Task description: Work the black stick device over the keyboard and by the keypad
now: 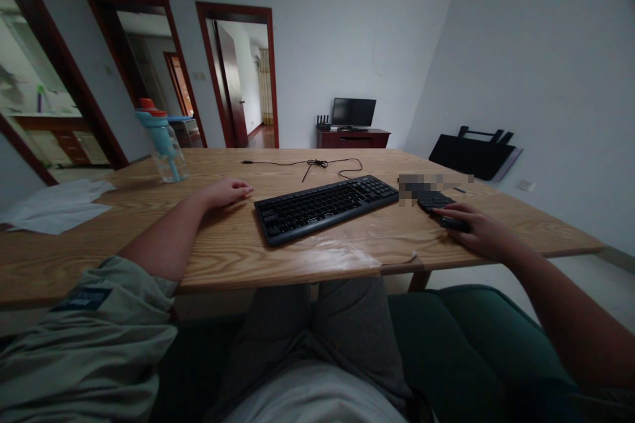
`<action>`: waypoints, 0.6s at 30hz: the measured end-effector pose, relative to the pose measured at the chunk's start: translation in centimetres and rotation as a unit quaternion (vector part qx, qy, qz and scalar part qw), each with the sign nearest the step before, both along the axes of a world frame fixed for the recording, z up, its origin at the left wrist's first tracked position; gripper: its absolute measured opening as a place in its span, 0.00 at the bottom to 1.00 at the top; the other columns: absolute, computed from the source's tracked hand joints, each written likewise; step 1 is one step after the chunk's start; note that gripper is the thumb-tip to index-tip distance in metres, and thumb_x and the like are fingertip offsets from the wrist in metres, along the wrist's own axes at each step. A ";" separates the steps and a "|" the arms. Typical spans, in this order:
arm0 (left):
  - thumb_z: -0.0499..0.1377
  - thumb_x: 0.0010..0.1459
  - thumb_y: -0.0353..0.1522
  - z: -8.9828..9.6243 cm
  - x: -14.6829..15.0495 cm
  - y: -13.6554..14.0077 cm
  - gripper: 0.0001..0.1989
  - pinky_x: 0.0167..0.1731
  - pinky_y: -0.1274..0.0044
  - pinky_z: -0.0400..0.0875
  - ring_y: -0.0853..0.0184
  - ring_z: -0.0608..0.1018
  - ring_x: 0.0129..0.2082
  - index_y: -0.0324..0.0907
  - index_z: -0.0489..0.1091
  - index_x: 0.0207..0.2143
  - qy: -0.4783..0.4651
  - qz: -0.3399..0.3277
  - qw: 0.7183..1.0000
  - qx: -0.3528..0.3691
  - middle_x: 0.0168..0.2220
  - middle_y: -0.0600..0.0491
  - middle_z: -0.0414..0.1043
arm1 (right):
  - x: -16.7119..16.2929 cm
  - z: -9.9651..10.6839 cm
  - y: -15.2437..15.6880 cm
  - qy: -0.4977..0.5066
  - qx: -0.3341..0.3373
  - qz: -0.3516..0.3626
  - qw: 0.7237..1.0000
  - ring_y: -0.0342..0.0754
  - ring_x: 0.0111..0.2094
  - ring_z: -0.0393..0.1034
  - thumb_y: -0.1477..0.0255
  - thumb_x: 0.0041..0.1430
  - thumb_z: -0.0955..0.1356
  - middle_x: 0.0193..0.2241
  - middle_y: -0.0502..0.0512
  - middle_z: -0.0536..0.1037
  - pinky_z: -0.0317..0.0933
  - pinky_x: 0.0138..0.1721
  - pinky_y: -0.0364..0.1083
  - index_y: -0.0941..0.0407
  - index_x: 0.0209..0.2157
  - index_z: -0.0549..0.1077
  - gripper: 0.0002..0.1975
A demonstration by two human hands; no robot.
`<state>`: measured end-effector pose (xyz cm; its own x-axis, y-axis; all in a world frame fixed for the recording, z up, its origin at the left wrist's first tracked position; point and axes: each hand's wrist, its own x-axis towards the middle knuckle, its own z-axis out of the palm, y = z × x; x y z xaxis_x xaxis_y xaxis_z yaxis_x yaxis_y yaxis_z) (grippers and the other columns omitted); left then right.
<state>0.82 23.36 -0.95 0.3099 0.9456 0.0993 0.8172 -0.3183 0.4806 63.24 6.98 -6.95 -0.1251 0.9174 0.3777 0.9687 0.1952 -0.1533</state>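
Note:
A black keyboard (327, 206) lies at a slant on the wooden table in front of me, with a few pale-edged gaps among its lower keys. My left hand (227, 193) rests on the wood just left of it, fingers loosely bent and holding nothing that I can see. To the right of the keyboard, my right hand (476, 228) is closed around a short dark-handled tool (455, 224), whose exact kind I cannot make out. Black key-like pieces (434, 200) lie just beyond those fingers, partly under a blurred patch. The keyboard's thin black cable (317, 163) lies bunched behind it.
A clear bottle with a blue and red lid (169, 155) stands at the table's back left. White paper sheets (62, 203) lie at the left. A small dark strip (460, 190) is near the right edge. The table's front edge (297, 283) is above my lap.

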 end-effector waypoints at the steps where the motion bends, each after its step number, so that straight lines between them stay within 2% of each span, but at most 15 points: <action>1: 0.60 0.48 0.53 -0.1 -0.1 0.1 0.24 0.39 0.68 0.70 0.54 0.76 0.39 0.44 0.79 0.35 0.004 -0.001 1.000 -0.001 0.33 0.48 0.79 | 0.0 0.0 0.0 0.001 0.000 0.000 1.000 0.62 0.54 0.71 0.60 0.57 0.67 0.56 0.59 0.72 0.62 0.59 0.62 0.48 0.56 0.76 0.25; 5: 0.58 0.51 0.53 -0.4 -0.4 0.7 0.25 0.44 0.68 0.69 0.55 0.76 0.42 0.43 0.78 0.36 0.015 -0.014 1.000 -0.001 0.38 0.47 0.80 | -0.2 0.1 0.0 0.001 0.001 -0.001 1.000 0.63 0.54 0.71 0.61 0.55 0.67 0.56 0.60 0.72 0.63 0.58 0.62 0.48 0.55 0.76 0.25; 18: 0.55 0.53 0.51 -0.5 -0.5 0.8 0.25 0.43 0.69 0.68 0.55 0.76 0.42 0.42 0.78 0.37 0.031 -0.020 0.999 0.002 0.39 0.45 0.80 | -0.1 0.1 0.1 -0.008 0.007 -0.019 1.000 0.61 0.50 0.72 0.61 0.56 0.67 0.53 0.61 0.73 0.65 0.56 0.60 0.49 0.56 0.76 0.25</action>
<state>0.30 24.15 -1.41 0.3522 0.9323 0.0819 0.8320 -0.3520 0.4289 63.12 7.05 -6.89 -0.0968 0.9165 0.3881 0.9776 0.1608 -0.1361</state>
